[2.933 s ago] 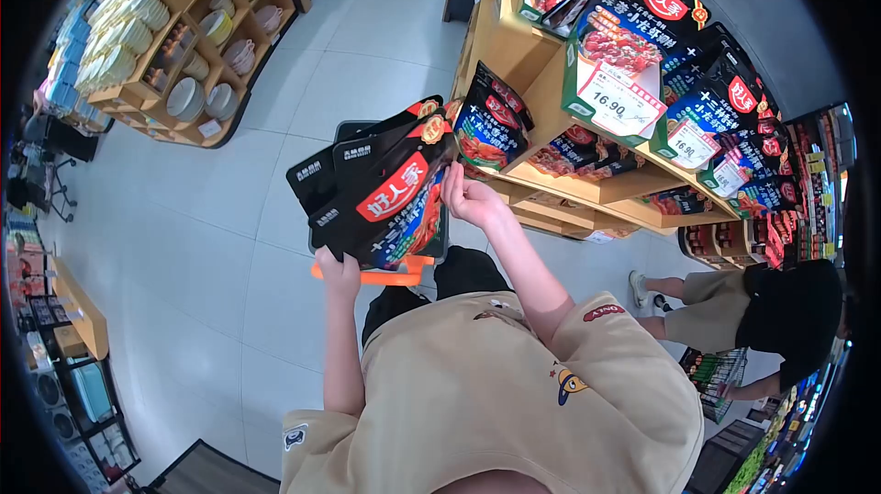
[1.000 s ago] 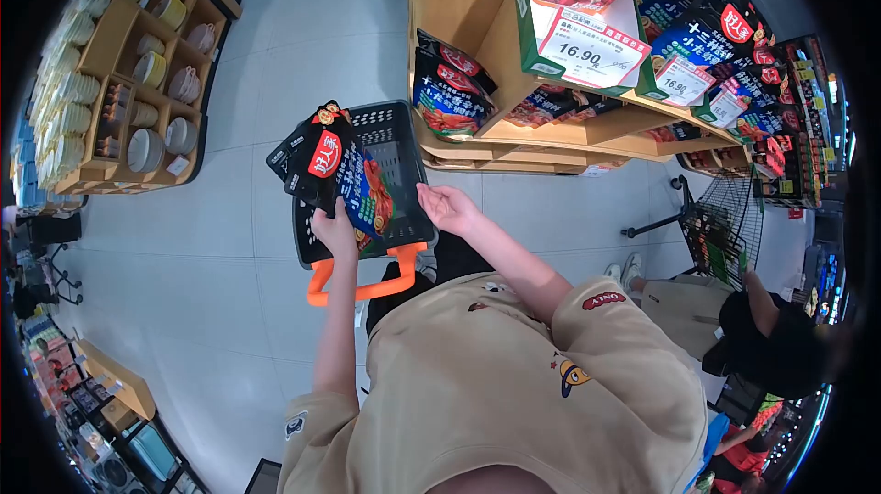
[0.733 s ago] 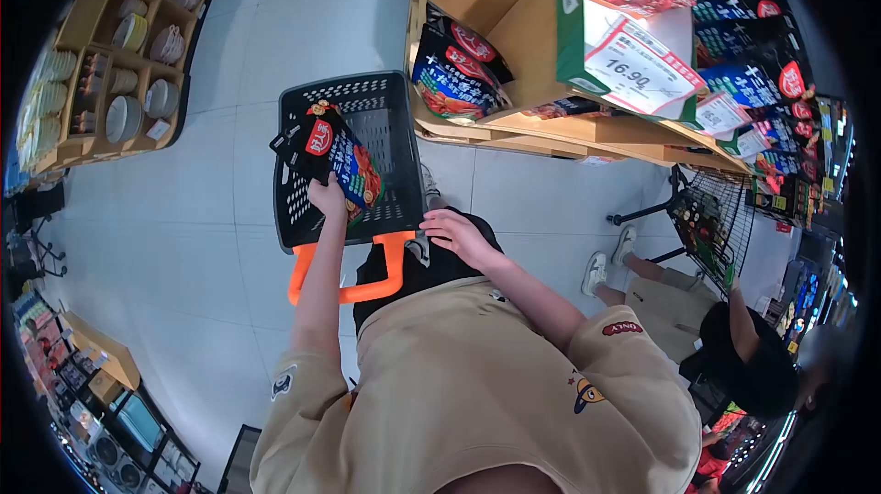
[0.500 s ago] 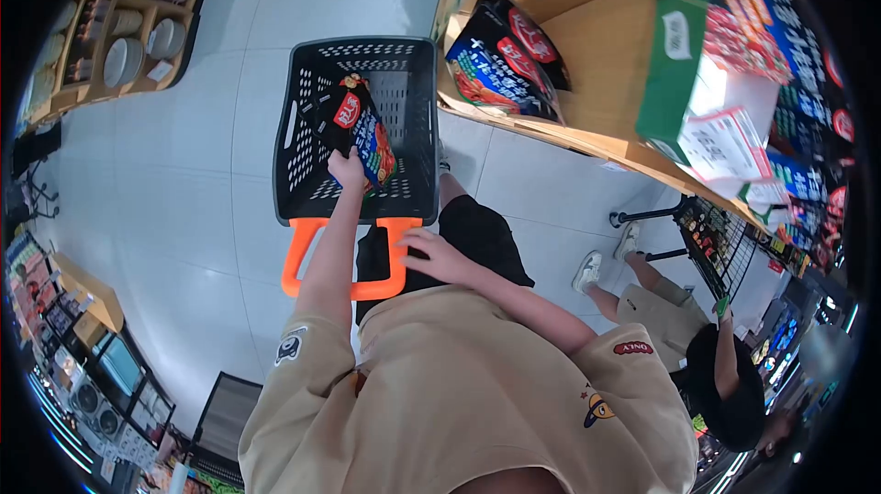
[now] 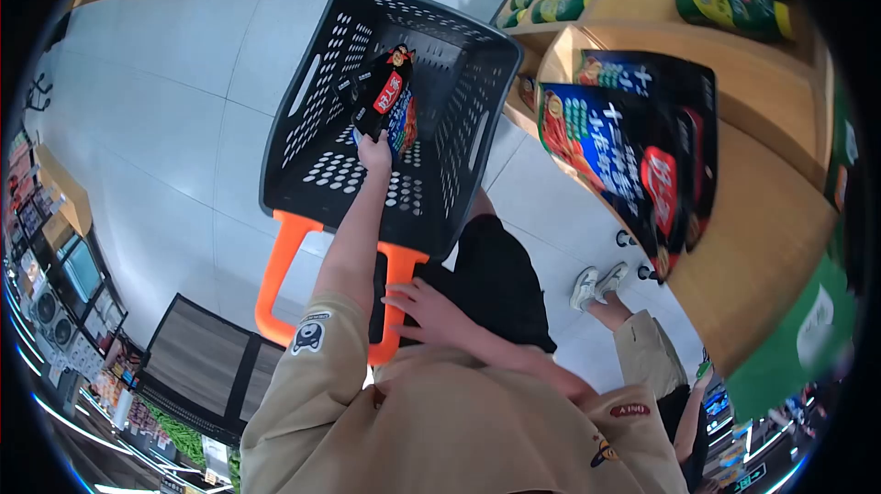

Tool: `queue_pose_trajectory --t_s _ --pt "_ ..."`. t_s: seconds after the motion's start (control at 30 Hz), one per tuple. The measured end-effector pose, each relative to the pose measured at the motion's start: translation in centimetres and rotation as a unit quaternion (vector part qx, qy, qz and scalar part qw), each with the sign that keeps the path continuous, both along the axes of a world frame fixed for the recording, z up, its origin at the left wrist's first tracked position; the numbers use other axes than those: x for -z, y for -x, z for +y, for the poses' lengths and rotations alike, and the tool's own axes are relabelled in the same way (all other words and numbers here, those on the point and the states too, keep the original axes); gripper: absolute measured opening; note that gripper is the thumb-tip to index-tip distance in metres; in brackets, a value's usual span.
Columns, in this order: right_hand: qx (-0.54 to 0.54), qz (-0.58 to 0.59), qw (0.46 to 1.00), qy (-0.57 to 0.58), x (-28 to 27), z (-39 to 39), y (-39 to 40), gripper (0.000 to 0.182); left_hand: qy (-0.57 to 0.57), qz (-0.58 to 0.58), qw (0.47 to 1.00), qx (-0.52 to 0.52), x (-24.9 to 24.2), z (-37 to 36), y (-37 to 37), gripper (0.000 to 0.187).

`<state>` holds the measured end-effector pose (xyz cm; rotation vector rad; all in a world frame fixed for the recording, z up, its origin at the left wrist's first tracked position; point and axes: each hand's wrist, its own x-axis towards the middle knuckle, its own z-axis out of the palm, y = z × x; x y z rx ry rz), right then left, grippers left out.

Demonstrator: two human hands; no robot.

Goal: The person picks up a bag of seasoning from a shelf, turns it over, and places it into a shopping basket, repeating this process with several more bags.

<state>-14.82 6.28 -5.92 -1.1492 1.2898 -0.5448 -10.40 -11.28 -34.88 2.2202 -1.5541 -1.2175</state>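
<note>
Placing seems in hand: inside the basket [image 5: 465, 117], the left hand [image 5: 374, 151] grips the packets [image 5: 385, 97], so the next move likely calls for loosening; at the basket's handle [image 5: 402, 264] rests the right hand [image 5: 435, 313] (whether gripping, I cannot tell)

At right, a curved shelf of light brown wood [image 5: 757, 246]. Directly on its ledge, two or more glossy blue-and-black pouches [image 5: 610, 150], one overlapping the other. In the compartments behind, green containers with yellow labels [image 5: 730, 7]. To the left, a deep dark grey plastic basket [image 5: 468, 108] with punched holes; inside, black pouches with a red label [image 5: 390, 95], contact with the bottom hard to tell. Below, a floor of pale grey tiles [image 5: 165, 145], with whitish shoes [image 5: 585, 288] on it.
</note>
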Motion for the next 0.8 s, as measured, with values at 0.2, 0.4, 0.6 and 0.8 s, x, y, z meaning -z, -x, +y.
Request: queue_pose_trajectory --t_s 0.2,0.4,0.6,0.8 --pt "0.089 -0.071 0.990 -0.084 2.8 0.9 1.7 0.038 0.036 0.081 0.995 -0.050 12.1 -0.8 1.4 0.016" --pt "0.153 -0.065 0.973 -0.161 5.5 2.6 2.8 0.035 0.034 0.180 0.981 -0.062 14.3 -1.7 3.2 0.014" --pt "0.231 -0.065 0.943 -0.229 6.7 3.5 3.0 0.032 -0.019 0.066 0.997 -0.023 19.3 -0.1 1.4 0.023" --pt "0.310 -0.041 0.923 -0.223 6.1 4.3 3.2 0.027 -0.044 0.031 0.998 0.037 17.6 1.1 0.8 0.028"
